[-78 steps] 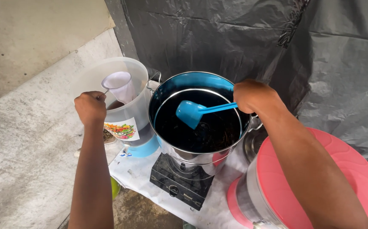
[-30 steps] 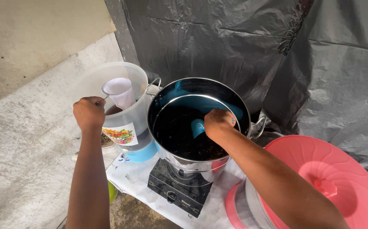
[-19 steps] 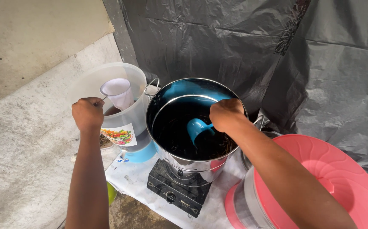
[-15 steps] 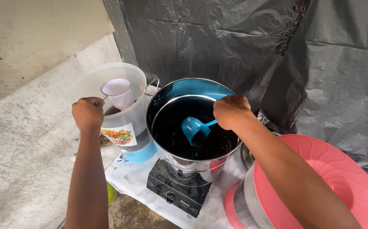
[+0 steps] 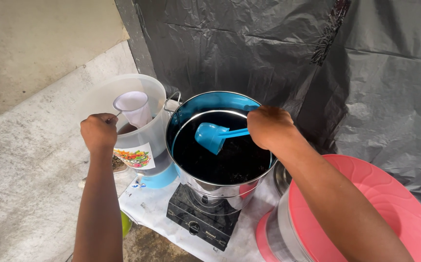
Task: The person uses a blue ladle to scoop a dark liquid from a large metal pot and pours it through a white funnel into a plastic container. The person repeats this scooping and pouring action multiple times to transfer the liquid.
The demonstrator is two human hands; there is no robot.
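A steel pot [image 5: 210,194] with a blue inner wall stands on a small black stove [image 5: 198,223] and holds dark liquid. My right hand [image 5: 267,126] grips the handle of a blue ladle [image 5: 210,136], whose bowl hangs just above the liquid. My left hand [image 5: 99,132] holds the thin handle of a white cloth strainer [image 5: 132,106] over a clear plastic jug [image 5: 145,145] that stands left of the pot.
A pink-lidded container [image 5: 380,208] stands at the lower right, close under my right forearm. Black plastic sheeting [image 5: 317,58] hangs behind. White cloth [image 5: 147,206] covers the surface under the stove. A grey concrete ledge [image 5: 26,160] runs along the left.
My right hand dipped the blue ladle into the dark liquid and has lifted it back up above the surface. My left hand has kept the strainer over the jug.
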